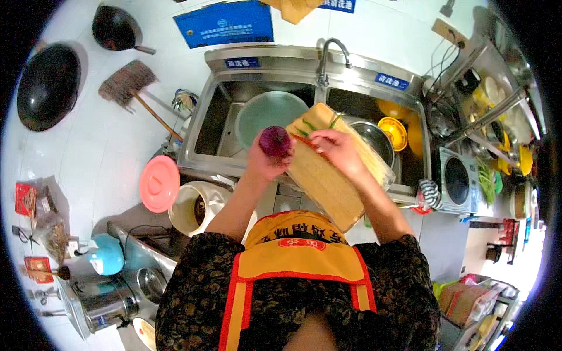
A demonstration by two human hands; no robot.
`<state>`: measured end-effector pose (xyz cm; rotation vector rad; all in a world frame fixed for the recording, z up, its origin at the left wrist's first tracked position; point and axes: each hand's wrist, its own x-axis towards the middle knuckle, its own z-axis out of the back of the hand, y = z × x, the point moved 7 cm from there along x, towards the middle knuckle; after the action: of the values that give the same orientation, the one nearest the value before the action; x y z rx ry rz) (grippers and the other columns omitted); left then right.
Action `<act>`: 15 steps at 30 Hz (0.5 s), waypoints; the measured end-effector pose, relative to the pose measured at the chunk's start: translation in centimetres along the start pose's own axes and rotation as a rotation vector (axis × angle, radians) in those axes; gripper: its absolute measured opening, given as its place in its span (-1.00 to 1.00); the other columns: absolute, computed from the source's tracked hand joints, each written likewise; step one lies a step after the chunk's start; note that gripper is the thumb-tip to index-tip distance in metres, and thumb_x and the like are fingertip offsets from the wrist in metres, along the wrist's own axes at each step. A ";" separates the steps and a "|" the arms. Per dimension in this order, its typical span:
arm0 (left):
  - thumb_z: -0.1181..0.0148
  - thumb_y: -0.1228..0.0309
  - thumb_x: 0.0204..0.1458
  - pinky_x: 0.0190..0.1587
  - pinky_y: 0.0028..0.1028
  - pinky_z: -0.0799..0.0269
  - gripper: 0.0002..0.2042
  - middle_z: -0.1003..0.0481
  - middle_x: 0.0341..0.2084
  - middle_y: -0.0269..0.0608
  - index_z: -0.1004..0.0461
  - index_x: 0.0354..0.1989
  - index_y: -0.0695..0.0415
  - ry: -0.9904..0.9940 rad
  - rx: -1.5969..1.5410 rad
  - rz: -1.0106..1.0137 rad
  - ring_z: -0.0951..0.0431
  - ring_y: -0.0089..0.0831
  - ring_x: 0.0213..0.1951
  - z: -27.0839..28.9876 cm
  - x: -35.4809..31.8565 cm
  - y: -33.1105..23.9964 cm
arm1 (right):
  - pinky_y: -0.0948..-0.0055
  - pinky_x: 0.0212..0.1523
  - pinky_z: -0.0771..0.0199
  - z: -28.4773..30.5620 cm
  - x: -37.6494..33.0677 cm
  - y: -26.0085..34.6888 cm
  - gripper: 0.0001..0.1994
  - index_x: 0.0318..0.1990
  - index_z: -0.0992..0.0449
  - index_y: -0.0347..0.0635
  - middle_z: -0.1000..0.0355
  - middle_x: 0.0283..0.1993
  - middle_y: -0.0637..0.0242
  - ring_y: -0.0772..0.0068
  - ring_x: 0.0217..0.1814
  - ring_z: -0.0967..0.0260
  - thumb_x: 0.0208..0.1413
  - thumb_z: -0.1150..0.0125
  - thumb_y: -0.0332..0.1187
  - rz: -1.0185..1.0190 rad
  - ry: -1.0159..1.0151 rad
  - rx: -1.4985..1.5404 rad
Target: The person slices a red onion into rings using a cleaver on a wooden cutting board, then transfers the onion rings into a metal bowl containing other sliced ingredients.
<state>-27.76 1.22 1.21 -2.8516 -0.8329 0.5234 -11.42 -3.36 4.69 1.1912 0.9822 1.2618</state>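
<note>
Head view: stage seemingly early, nothing visibly cut; remaining work not shown. Purple onion, one: beside cutting board, left hand curled round it. Right hand: fingers bent at red chilli, one visible; grip unclear. Green chillies: two visible. Board: one, across sink.

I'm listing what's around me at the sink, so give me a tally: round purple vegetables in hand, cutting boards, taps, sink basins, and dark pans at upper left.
Round purple vegetable, in the left hand: 1
Cutting board: 1
Tap: 1
Sink basins: 2
Dark pans: 2
Total: 7
</note>
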 end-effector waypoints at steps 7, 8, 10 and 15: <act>0.17 -0.04 0.16 -0.44 -0.41 -0.45 -0.53 -0.46 -0.21 0.08 -0.39 -0.11 0.14 0.081 -0.079 0.203 -0.44 -0.11 -0.33 -3.2 9.4 2.3 | 0.56 -0.31 -0.48 16.4 2.8 -1.2 -0.81 -0.12 -0.50 -0.31 -0.49 -0.29 0.33 0.58 -0.28 -0.42 0.15 -0.08 -0.47 -0.136 -0.367 -0.145; 0.13 -0.03 0.16 -0.39 -0.37 -0.49 -0.54 -0.45 -0.19 0.07 -0.38 -0.09 0.14 0.053 -0.062 0.207 -0.45 -0.10 -0.29 -3.1 10.7 2.4 | 0.56 -0.32 -0.48 18.0 3.8 -0.2 -0.81 -0.12 -0.50 -0.32 -0.49 -0.30 0.32 0.58 -0.29 -0.42 0.15 -0.08 -0.46 -0.139 -0.405 -0.173; 0.07 0.01 0.16 -0.29 -0.29 -0.55 -0.56 -0.43 -0.14 0.07 -0.36 -0.05 0.15 0.009 -0.024 0.217 -0.47 -0.07 -0.22 -3.0 12.9 2.6 | 0.44 -0.46 -0.37 20.7 6.3 1.5 -0.81 -0.29 -0.53 -0.29 -0.44 -0.54 0.26 0.52 -0.55 -0.34 0.10 -0.15 -0.31 -0.027 -0.560 -0.317; 0.11 0.21 0.19 0.10 -0.02 -0.37 -0.62 -0.43 -0.10 0.07 -0.30 0.03 0.25 0.102 0.129 0.214 -0.44 -0.08 -0.01 -6.2 21.1 2.0 | 0.49 -0.47 -0.39 25.9 16.4 8.3 -0.80 -0.33 -0.49 -0.31 -0.45 -0.54 0.27 0.50 -0.55 -0.37 0.10 -0.11 -0.31 0.059 -0.776 -0.312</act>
<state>-7.94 10.82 0.42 -2.8347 -0.4626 0.4335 14.19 9.66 18.22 1.3038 0.1743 0.8304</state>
